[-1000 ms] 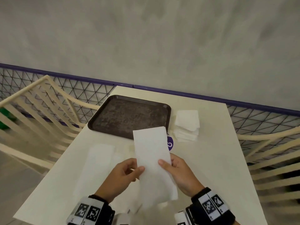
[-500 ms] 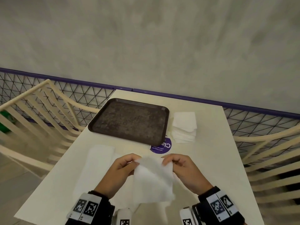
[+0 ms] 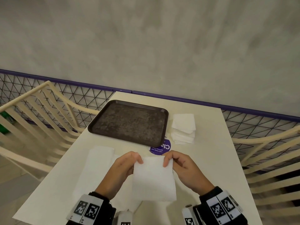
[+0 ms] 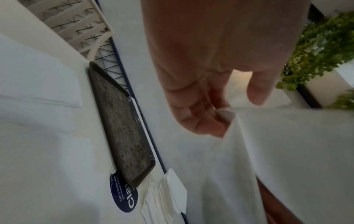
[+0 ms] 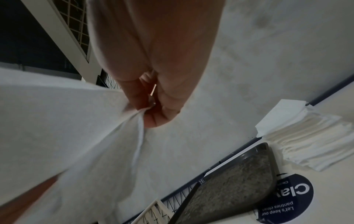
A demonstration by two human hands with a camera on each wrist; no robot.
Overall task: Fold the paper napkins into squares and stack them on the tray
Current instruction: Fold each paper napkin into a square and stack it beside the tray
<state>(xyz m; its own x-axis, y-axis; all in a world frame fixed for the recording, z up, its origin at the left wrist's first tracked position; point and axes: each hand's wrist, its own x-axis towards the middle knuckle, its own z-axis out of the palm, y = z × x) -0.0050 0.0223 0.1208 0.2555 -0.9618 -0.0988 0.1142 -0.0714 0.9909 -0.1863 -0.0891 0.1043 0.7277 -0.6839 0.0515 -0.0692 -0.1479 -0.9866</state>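
A white paper napkin (image 3: pixel 153 179), folded over to a near-square, hangs in the air above the table's near edge. My left hand (image 3: pixel 125 166) pinches its upper left corner, and my right hand (image 3: pixel 180 164) pinches the upper right corner. The left wrist view shows the left hand (image 4: pixel 206 118) with thumb and fingers gripping the napkin (image 4: pixel 287 151) edge. In the right wrist view the right hand (image 5: pixel 153 106) bunches the napkin (image 5: pixel 57 121) corner. The dark tray (image 3: pixel 129 122) lies beyond, nothing on it.
A stack of white napkins (image 3: pixel 183 127) sits right of the tray. Unfolded napkins (image 3: pixel 95 163) lie flat on the cream table (image 3: pixel 211 159) at the left. A purple round sticker (image 3: pixel 159 147) marks the table. Cream chairs (image 3: pixel 32 119) flank both sides.
The long upright napkin was folded over toward me, its top edge brought down. Both hands now pinch the upper corners of a shorter, near-square piece.
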